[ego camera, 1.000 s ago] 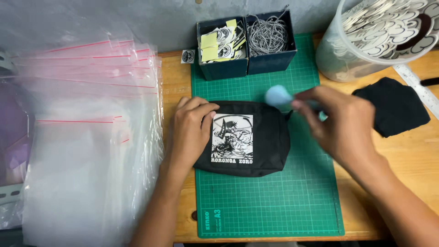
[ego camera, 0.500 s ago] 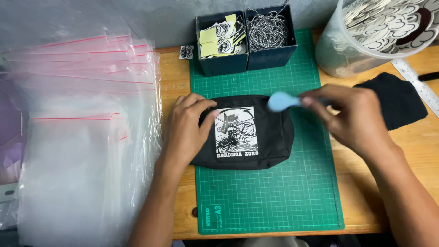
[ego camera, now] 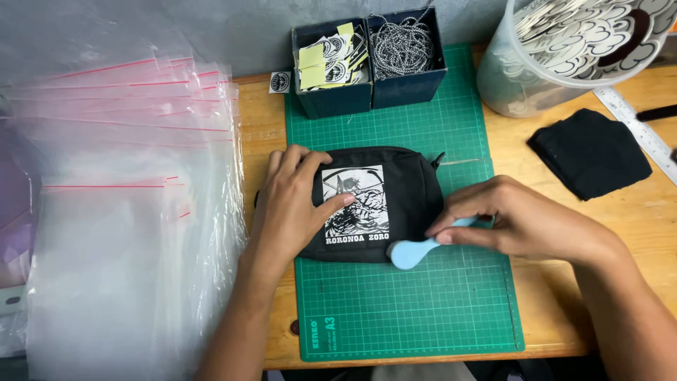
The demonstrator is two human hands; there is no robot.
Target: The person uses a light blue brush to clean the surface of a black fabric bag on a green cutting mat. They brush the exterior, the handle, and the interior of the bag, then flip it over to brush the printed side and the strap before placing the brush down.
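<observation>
I see the wooden table (ego camera: 635, 226) filling the view, and at nine o'clock a big stack of clear plastic bags (ego camera: 120, 233) with red seal strips lies spread over its left side. In the middle sits the green cutting mat (ego camera: 402, 310). At one o'clock a large clear tub (ego camera: 522, 85) holds black-and-white printed cut-outs, its base just over the mat's right edge. At twelve o'clock two dark blue boxes stand side by side on the mat: the left box (ego camera: 331, 99) holds small printed tags, the right box (ego camera: 409, 85) holds a tangle of ball chain. At three o'clock a folded black cloth (ego camera: 589, 152) lies on the bare wood.

The black pouch (ego camera: 409, 190), with a white printed panel on its face, lies flat at the mat's centre. My left hand (ego camera: 293, 204) rests on its left half, fingers spread and pressed flat, thumb on the print. My right hand (ego camera: 515, 222) comes in from four o'clock, fingers pinched together around the handle of a small light blue scraper (ego camera: 409, 252), whose rounded head touches the pouch's lower right edge.
</observation>
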